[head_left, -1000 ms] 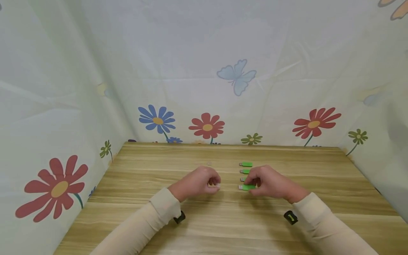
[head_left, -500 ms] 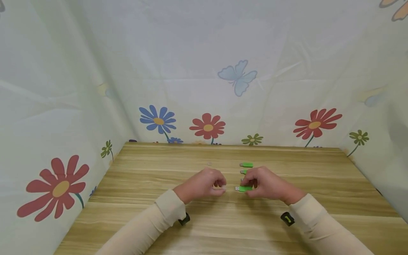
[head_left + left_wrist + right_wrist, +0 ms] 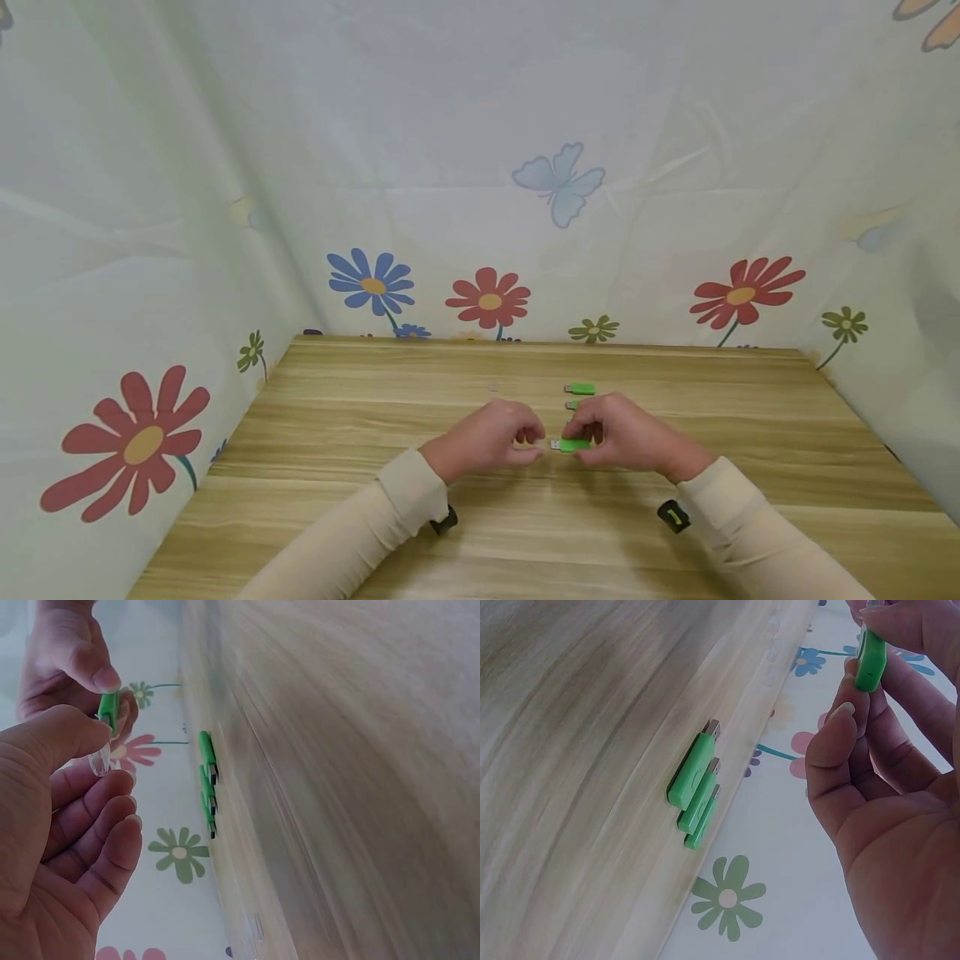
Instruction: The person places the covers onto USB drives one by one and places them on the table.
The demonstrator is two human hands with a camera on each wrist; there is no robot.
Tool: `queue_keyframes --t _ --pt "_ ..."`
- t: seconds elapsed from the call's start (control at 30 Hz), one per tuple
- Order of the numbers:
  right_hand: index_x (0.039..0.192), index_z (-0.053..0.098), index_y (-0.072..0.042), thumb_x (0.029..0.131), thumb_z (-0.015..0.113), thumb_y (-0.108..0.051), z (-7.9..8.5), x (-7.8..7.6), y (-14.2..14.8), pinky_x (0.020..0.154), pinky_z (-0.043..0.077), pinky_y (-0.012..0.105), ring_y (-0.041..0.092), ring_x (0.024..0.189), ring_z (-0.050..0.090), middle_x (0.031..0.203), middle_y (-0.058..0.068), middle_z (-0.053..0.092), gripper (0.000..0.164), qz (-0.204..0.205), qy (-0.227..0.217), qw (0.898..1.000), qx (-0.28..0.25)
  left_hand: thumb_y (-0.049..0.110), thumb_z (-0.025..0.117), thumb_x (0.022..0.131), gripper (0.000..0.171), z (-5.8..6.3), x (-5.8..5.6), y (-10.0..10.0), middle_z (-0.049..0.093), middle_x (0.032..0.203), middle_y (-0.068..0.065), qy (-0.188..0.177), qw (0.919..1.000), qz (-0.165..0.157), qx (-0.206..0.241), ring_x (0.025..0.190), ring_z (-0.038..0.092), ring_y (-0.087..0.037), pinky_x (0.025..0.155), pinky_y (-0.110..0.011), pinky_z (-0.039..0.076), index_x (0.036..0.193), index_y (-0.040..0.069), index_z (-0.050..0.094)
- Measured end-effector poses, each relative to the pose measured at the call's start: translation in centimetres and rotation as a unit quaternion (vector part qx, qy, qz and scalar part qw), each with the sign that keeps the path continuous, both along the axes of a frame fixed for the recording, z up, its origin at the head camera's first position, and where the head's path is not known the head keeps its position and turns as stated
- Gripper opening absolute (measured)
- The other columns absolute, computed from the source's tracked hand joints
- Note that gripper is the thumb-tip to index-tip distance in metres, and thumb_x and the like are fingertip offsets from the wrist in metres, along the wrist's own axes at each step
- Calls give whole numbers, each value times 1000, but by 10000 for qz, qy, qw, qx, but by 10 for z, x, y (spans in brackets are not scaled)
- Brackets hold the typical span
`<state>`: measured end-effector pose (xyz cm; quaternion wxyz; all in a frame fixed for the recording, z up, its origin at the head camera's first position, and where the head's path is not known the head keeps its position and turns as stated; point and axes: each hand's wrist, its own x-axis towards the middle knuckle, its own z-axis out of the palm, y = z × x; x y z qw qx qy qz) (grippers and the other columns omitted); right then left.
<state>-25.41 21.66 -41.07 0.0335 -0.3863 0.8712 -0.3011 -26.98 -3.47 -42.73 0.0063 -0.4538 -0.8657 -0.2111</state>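
Note:
My right hand (image 3: 628, 435) pinches a green USB flash drive (image 3: 573, 446) between thumb and fingers, its metal plug pointing left. My left hand (image 3: 497, 437) holds a small clear plastic cap (image 3: 100, 760) at its thumb and fingertips. In the left wrist view the cap sits right by the plug end of the green drive (image 3: 109, 711), partly covered by the left thumb. The right wrist view shows the drive's rounded green back end (image 3: 871, 666) between the fingers. Both hands are raised off the table, fingertips close together.
Three more green flash drives (image 3: 692, 774) lie in a row on the wooden table (image 3: 337, 417), plugs all one way. Small clear caps (image 3: 253, 930) lie to their left, faint against the wood. A flower-print curtain (image 3: 420, 208) surrounds the table.
My left hand has moved right with the clear cap. The right hand has lifted its flash drive from the row and brought it slightly left, narrowing the gap between them.

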Motion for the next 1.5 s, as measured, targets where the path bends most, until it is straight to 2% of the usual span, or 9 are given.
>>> queue_keyframes --t 0.47,0.77,1.5 --pt "93 79 -21 82 81 -6 -3 0 -3 67 58 28 7 75 65 89 -8 71 18 -51 -105 9999 -7 23 77 93 16 -5 2 4 71 92 5 103 9999 24 18 80 58 -2 73 -11 49 102 11 77" --pt "94 79 -21 82 81 -8 -1 1 -4 68 58 27 6 75 65 90 -10 71 18 -156 -165 9997 84 24 76 94 15 -2 4 7 72 91 6 61 9999 100 -35 80 59 -1 73 -11 49 103 11 77" --pt "94 80 -22 82 81 -7 -3 -1 -6 67 59 30 4 76 65 89 -11 70 19 52 -7 10000 -44 20 78 92 8 -2 3 12 72 83 6 130 9999 104 -11 71 56 3 66 -8 46 96 13 77"
